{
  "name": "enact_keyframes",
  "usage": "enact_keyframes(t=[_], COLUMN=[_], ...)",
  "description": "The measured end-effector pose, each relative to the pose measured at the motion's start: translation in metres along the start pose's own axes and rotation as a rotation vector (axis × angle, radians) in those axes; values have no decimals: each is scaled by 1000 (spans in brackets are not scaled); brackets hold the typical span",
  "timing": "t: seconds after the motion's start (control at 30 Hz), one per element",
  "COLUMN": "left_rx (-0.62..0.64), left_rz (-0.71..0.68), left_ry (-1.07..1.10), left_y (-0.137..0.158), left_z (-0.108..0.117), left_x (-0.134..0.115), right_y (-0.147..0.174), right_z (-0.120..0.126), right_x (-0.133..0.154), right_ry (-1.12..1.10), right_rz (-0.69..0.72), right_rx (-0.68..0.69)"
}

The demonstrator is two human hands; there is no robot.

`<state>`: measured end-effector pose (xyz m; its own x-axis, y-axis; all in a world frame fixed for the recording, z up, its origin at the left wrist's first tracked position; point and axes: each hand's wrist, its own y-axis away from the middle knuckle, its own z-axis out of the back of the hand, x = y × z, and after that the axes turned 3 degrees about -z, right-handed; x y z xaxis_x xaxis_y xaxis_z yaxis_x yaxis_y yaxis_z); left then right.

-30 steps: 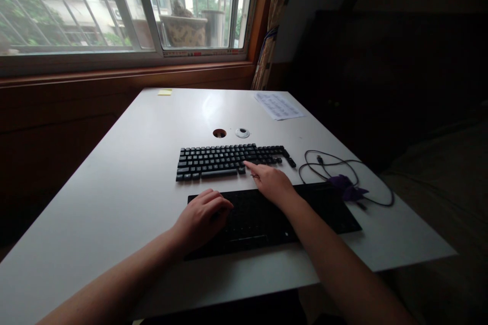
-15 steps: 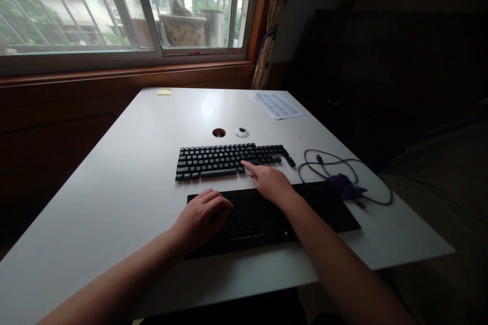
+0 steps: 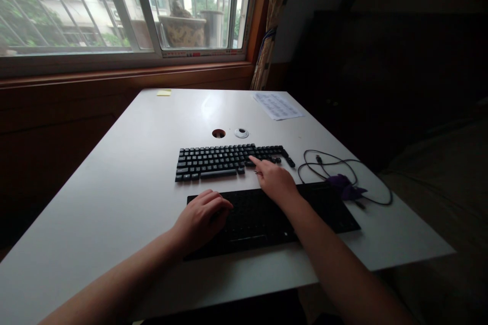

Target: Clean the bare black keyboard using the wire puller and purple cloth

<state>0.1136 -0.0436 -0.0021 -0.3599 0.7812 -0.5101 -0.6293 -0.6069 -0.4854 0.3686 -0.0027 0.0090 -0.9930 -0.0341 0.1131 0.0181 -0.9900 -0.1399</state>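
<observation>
Loose black keycaps (image 3: 213, 159) lie in keyboard-like rows on the white table. My right hand (image 3: 278, 181) reaches over from the near side, its index finger stretched out to the caps right of the middle; its other fingers are partly bent and hidden. Nearer me lies a black keyboard base (image 3: 251, 218), which appears bare of its caps, though it is too dark to see well. Over its left end rests my left hand (image 3: 204, 216), fingers curled in and closed. Whatever the left fingers may hold is hidden beneath them.
A dark cable (image 3: 343, 161) with a purple piece (image 3: 346, 188) lies coiled at the right. Farther back are a round hole (image 3: 218, 133), a white ring cover (image 3: 241, 133), printed sheets (image 3: 280, 106) and a yellow note (image 3: 163, 93). A window (image 3: 183, 10) stands beyond the table (image 3: 107, 177).
My right hand has shifted slightly right and away from me, so its index fingertip is over caps farther along the rows. The left hand stays in place over the base.
</observation>
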Motion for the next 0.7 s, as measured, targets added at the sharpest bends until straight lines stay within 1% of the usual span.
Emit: enact_keyframes(t=[0.1,0.2,0.33,0.7], left_rx=[1,1,3,2], left_rz=[2,0,1,0], left_ry=[-2,-4,-4,-1], left_y=[0,1,0,0], left_z=[0,0,1,0], left_x=[0,0,-1,-1], right_y=[1,2,3,2], right_z=[3,3,1,-2], right_x=[-3,-2,3,1], right_ry=[-3,-21,-11,7], right_rz=[-11,44,92,96], right_rx=[-69,-79,-55,-2])
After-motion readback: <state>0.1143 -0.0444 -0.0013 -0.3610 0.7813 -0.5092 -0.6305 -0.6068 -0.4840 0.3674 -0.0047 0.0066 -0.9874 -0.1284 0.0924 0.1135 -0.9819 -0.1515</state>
